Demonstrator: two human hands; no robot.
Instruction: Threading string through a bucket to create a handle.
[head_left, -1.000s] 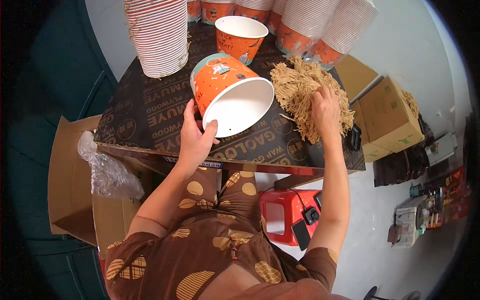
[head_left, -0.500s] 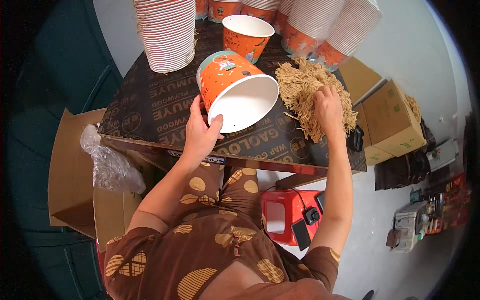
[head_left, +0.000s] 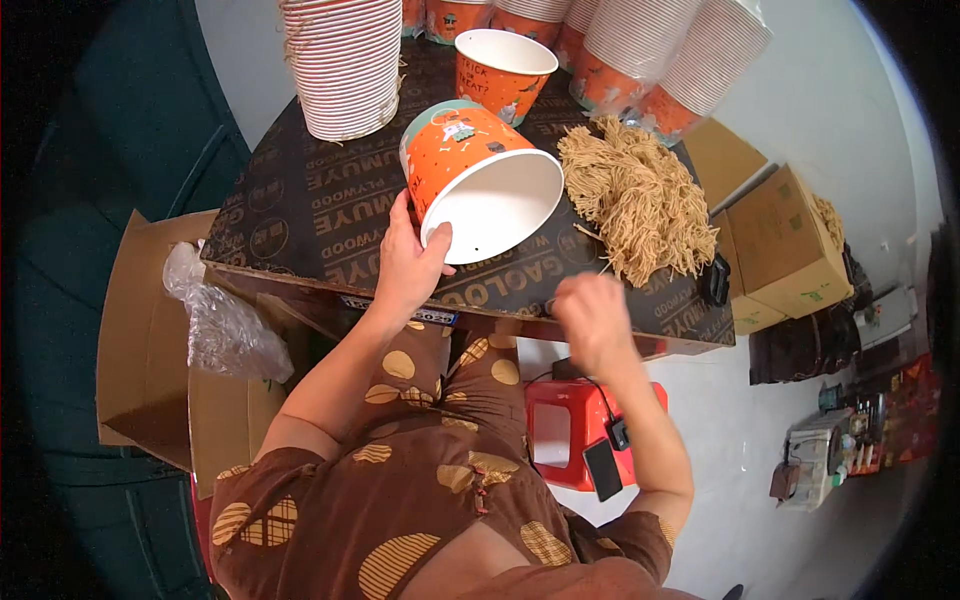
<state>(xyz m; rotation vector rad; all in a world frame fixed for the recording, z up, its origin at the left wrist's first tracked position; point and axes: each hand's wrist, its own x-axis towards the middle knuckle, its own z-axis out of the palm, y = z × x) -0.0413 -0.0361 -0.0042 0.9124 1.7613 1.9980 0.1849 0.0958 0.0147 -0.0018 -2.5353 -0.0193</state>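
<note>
My left hand [head_left: 412,262] grips an orange paper bucket [head_left: 468,150] by its lower rim, thumb inside and fingers outside. The bucket lies tilted, its white inside facing me, and a small dark hole shows near the rim. My right hand [head_left: 597,318] is over the table's front edge, blurred by motion, its fingers drawn together. A thin pale end, seemingly of a cord [head_left: 604,268], sticks out above those fingers. Just beyond it lies a heap of tan cords [head_left: 645,205]. Another orange bucket [head_left: 502,82] stands upright behind the held one.
The dark plywood table [head_left: 335,215] carries a tall stack of buckets [head_left: 345,70] at the left and more wrapped stacks [head_left: 640,55] at the back. An open carton [head_left: 150,330] with clear plastic [head_left: 235,335] is at left. Below stands a red stool [head_left: 565,440] holding a phone [head_left: 602,470].
My right hand has left the cord heap and moved toward me and left, past the table's front edge. The left hand still holds the tilted bucket in nearly the same place.
</note>
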